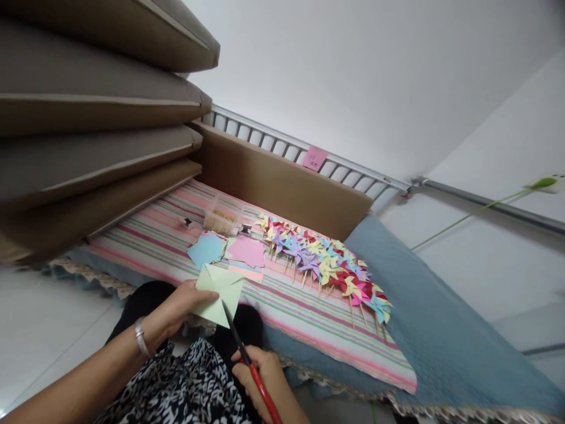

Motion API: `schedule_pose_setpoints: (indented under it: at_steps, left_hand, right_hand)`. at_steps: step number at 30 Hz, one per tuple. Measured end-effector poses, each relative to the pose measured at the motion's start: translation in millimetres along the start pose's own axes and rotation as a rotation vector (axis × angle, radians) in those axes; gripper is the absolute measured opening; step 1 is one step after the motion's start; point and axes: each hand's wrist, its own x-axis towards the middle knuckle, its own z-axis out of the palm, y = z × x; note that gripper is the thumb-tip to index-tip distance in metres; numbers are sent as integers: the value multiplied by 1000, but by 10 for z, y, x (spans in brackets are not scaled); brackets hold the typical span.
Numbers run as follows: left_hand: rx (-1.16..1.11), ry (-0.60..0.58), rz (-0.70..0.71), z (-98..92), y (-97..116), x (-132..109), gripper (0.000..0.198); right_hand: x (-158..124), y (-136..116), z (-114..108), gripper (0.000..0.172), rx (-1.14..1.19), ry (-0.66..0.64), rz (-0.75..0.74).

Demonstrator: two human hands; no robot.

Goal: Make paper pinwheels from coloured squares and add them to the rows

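Observation:
A square of pale green paper (216,315) is pinched in my left hand (189,301), thumb on top. My right hand (260,372) grips a pair of scissors (265,393) with red handles and dark blades. The blade tips touch the paper close to its middle, near my left thumb. A slit or crease shows toward the paper's upper part. Just beyond lie stacks of blue paper (206,248) and pink paper (247,252). Many finished paper pinwheels (329,271) on sticks lie in rows to the right.
A clear plastic box (219,215) with small tan pieces stands behind the paper stacks on the striped cloth (282,309). Folded brown panels (101,106) rise at the left. Behind are a cardboard sheet (282,182) and a white rail with a pink note (315,158).

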Motion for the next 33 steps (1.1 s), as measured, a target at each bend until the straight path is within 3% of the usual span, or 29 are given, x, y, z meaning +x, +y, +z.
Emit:
schedule_pose_setpoints:
  at_steps: [13, 17, 19, 22, 25, 29, 33]
  left_hand:
    - [7, -5, -10, -2, 13, 30, 30]
    - [23, 32, 25, -94, 38, 87, 30]
    - [58, 27, 35, -165, 49, 117, 31]
    - [129, -50, -15, -226, 40, 127, 29]
    - [198, -206, -83, -170, -17, 103, 23]
    - [265, -380, -115, -5, -123, 97, 23]
    - [255, -431, -109, 46, -133, 126, 24]
  right_hand:
    - [-4, -19, 7, 16, -71, 47, 2]
    - [-6, 141, -24, 17, -170, 59, -51]
    - [-4, 269, -80, 28, -207, 80, -88]
    - [28, 385, -205, 45, -195, 180, -107]
    - [117, 316, -301, 53, -57, 263, -178]
    - [329, 61, -253, 46, 182, 198, -297]
    - [518, -109, -106, 38, 381, 208, -270]
